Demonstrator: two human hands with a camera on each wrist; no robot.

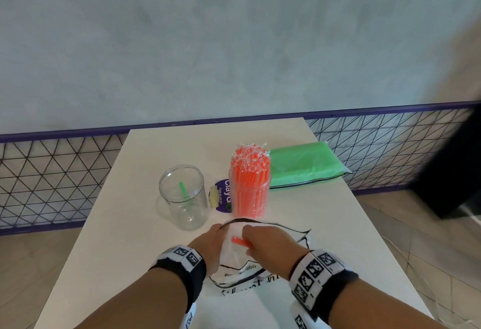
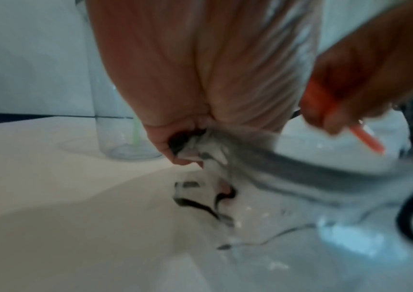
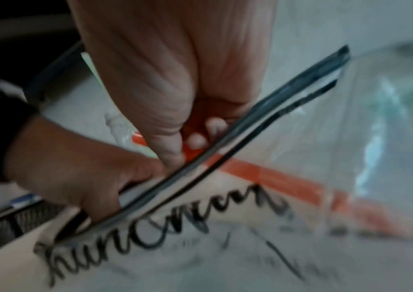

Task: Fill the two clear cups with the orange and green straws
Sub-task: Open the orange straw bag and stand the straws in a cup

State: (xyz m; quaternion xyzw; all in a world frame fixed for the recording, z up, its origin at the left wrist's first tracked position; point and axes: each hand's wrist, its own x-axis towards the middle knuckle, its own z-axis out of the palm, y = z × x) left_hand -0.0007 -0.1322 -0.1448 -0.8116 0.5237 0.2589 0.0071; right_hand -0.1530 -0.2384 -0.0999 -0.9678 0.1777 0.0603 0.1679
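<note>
A clear cup (image 1: 183,196) stands left of centre on the white table (image 1: 104,250) with one green straw (image 1: 182,188) in it. Beside it on the right, a second clear cup (image 1: 251,193) is packed with wrapped orange straws. In front lies a clear plastic bag (image 1: 260,274) with black trim and lettering. My left hand (image 1: 220,231) pinches the bag's black rim (image 2: 300,170) and holds it up. My right hand (image 1: 247,239) grips one orange straw (image 1: 240,241) at the bag's mouth. The straw (image 3: 275,177) runs down inside the bag, seen through the plastic.
A flat green pack (image 1: 304,164) lies at the table's far right. A purple packet (image 1: 224,196) sits between the two cups. A wire-mesh rail (image 1: 52,172) and a grey wall stand behind the table. The floor is tiled.
</note>
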